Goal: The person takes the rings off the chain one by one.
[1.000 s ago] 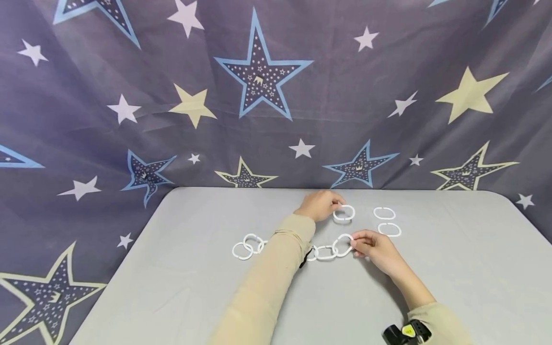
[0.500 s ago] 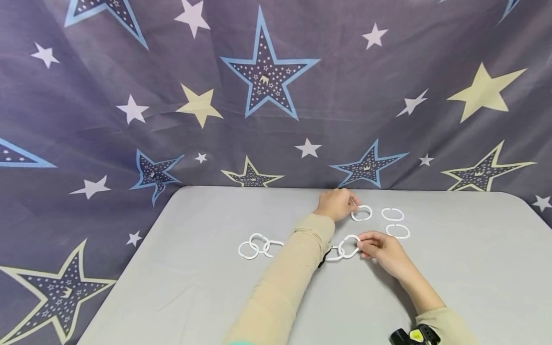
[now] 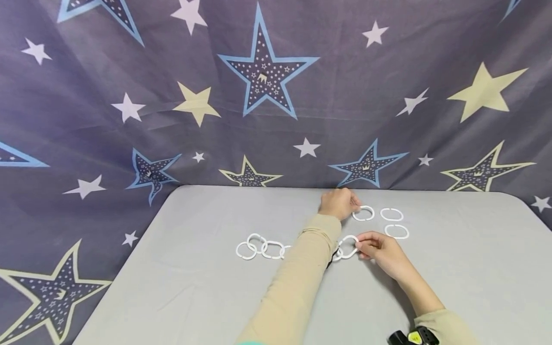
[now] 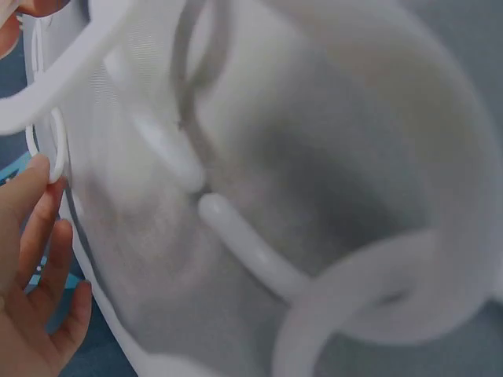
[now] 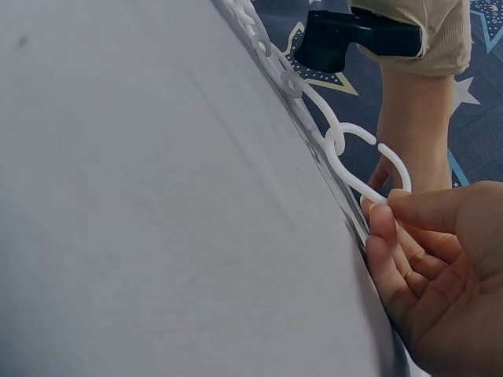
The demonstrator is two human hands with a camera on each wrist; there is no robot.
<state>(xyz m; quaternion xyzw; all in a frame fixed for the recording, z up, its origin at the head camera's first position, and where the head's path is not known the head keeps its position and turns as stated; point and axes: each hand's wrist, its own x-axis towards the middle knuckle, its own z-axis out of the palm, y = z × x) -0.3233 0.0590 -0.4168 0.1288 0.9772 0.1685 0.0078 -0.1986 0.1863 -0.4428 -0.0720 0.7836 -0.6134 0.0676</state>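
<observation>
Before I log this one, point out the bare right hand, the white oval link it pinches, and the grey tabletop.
Right hand (image 3: pixel 383 250): head view, middle of the hand.
White oval link (image 5: pixel 356 186): right wrist view, its lower left side.
Grey tabletop (image 3: pixel 181 282): head view, a bare left part.

No words, brands or numbers can be read; at the lower right of the head view, the small yellow label (image 3: pixel 415 338) on the black plastic wrist device (image 3: pixel 428 336) carries dark marks too tiny to make out. The only clear signs are printed on the dark purple-grey fabric backdrop (image 3: pixel 332 115): a small pale-yellow crown emblem (image 3: pixel 262 77) inside the large blue-edged star (image 3: pixel 268 60) at upper centre, and another inside the yellow-edged star (image 3: pixel 43 286) at lower left.
</observation>
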